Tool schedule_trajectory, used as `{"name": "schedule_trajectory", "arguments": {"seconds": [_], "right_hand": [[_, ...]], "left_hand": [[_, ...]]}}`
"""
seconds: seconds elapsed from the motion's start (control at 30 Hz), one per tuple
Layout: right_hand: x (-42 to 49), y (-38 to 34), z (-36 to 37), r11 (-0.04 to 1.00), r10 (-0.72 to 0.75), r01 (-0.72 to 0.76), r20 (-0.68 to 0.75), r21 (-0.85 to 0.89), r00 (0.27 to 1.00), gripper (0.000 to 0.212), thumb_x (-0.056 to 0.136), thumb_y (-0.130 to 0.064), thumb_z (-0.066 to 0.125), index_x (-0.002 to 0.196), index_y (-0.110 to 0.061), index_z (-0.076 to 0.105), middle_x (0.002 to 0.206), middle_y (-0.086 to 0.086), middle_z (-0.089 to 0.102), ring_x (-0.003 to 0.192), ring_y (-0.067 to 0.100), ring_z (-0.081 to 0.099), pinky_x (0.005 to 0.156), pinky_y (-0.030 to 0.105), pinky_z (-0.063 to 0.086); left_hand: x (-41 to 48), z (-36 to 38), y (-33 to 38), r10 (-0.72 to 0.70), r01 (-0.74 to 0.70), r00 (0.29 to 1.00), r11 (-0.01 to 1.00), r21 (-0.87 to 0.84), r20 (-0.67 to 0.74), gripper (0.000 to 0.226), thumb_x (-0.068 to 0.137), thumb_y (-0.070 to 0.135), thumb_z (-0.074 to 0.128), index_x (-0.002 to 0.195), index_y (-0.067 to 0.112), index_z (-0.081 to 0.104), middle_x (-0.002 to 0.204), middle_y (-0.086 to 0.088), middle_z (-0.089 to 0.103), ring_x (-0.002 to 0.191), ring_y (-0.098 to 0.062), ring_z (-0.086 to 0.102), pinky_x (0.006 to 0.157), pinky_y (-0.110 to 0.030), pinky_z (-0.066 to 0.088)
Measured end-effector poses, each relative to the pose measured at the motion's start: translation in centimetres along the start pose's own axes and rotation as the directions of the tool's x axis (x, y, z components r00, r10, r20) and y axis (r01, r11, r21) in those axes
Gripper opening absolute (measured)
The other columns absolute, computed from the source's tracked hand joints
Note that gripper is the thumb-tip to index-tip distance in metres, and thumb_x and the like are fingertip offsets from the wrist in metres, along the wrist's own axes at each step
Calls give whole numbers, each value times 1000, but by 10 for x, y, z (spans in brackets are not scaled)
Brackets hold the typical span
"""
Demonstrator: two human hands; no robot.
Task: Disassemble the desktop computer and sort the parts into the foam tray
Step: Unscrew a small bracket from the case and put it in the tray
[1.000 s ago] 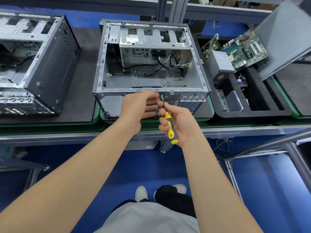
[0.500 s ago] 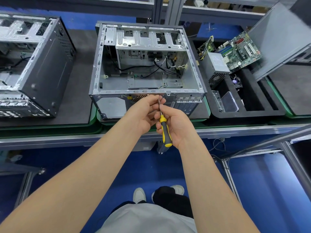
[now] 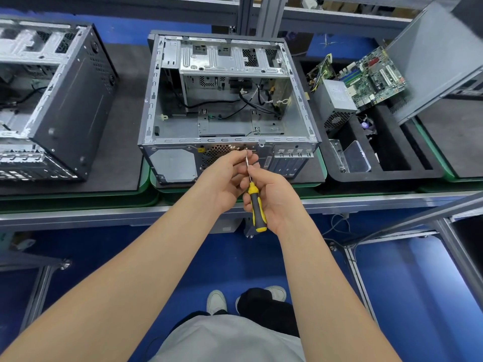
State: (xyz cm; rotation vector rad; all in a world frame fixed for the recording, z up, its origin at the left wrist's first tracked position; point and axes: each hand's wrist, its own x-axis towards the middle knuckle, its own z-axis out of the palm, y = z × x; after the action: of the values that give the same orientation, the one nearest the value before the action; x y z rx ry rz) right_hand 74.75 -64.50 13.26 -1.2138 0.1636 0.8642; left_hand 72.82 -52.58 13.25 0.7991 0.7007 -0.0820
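On the left another computer case [image 3: 65,105] sits on the surface [image 3: 78,218], well apart from the work. In the middle is the desktop computer [image 3: 227,100], open on top and nearly bare inside, with just a few black wires. The left hand [image 3: 224,176] pinches the thin metal shaft of the screwdriver [image 3: 254,202] near its tip, which meets the back wall beside the round fan holes [image 3: 219,152]. The right hand [image 3: 274,197] has its fingers curled round the yellow and black handle. There may be a small screw at the tip, but it is too tiny to tell. If the tip slips, it could jab the left fingers or scratch the metal, and a loose screw could drop to the blue floor [image 3: 235,257]. On the right the foam tray [image 3: 386,176] holds the power box [image 3: 335,100] and green board [image 3: 373,77]. I can read no words; only a yellow warning triangle [image 3: 201,150] shows.
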Motion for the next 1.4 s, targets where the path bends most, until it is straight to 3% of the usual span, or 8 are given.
{"name": "schedule_trajectory", "arguments": {"seconds": [0.13, 0.3, 0.43, 0.53, 0.9, 1.17, 1.3, 1.4], "right_hand": [[-1, 1, -5, 1000, -18, 18, 17, 3, 1000, 25, 105, -27, 58, 102, -9, 74, 69, 5, 62, 49, 16, 49, 44, 24, 43], [-5, -5, -20, 996, -84, 82, 77, 28, 994, 29, 103, -29, 57, 83, -14, 71, 67, 5, 58, 46, 19, 47, 42, 25, 36], [-8, -17, -38, 987, -162, 160, 74, 26, 984, 26, 103, -30, 57, 83, -16, 67, 67, 4, 57, 46, 19, 46, 42, 26, 36], [-10, -28, -54, 975, -216, 213, 47, 63, 975, 26, 103, -29, 57, 82, -17, 67, 66, 3, 56, 48, 17, 46, 43, 25, 39], [-15, -72, -145, 929, -327, 335, -71, 156, 942, 27, 102, -30, 58, 83, -21, 74, 65, -1, 56, 53, 15, 47, 46, 26, 37], [5, -101, -226, 958, -263, 276, -142, 78, 954, 26, 102, -30, 59, 83, -21, 75, 67, 0, 57, 52, 16, 47, 45, 27, 38], [28, -117, -259, 979, -180, 196, -236, 47, 955, 20, 97, -29, 64, 94, -15, 76, 69, 2, 59, 50, 17, 47, 45, 27, 39], [54, -132, -282, 997, -67, 72, -431, -5, 900, 24, 90, -25, 69, 105, -9, 78, 69, 3, 62, 46, 18, 49, 45, 28, 41]], "left_hand": [[-2, 1, -4, 31, -30, 999, 999, -36, 38, 14, 99, 25, 63, 99, 14, 72, 100, -2, 77, 43, -7, 57, 50, -22, 46], [-8, 16, -10, 99, -106, 989, 993, 58, 112, 26, 98, 32, 64, 82, 22, 82, 99, 1, 77, 43, -14, 46, 42, -28, 42], [-11, 42, -15, 184, -197, 975, 975, 100, 126, 24, 100, 29, 61, 111, 10, 72, 106, -2, 78, 49, -18, 45, 45, -32, 39], [-10, 66, -20, 213, -227, 970, 966, 120, 120, 22, 100, 27, 62, 109, 9, 71, 104, -3, 78, 48, -17, 43, 44, -31, 35], [24, 174, -55, 185, -230, 963, 944, 238, 197, 14, 102, 29, 59, 103, 20, 70, 102, 2, 78, 45, -15, 42, 41, -26, 36], [75, 236, -88, 143, -179, 978, 947, 268, 150, 14, 102, 24, 56, 104, 14, 67, 94, -2, 79, 40, -16, 48, 40, -28, 42], [112, 254, -96, 176, -180, 984, 939, 294, 42, 12, 99, 24, 60, 102, 16, 69, 90, 1, 79, 75, -20, 76, 71, -39, 62], [143, 256, -100, 291, -226, 954, 849, 478, -67, 8, 96, 28, 65, 97, 23, 72, 86, 9, 78, 82, -10, 75, 85, -40, 62]]}}
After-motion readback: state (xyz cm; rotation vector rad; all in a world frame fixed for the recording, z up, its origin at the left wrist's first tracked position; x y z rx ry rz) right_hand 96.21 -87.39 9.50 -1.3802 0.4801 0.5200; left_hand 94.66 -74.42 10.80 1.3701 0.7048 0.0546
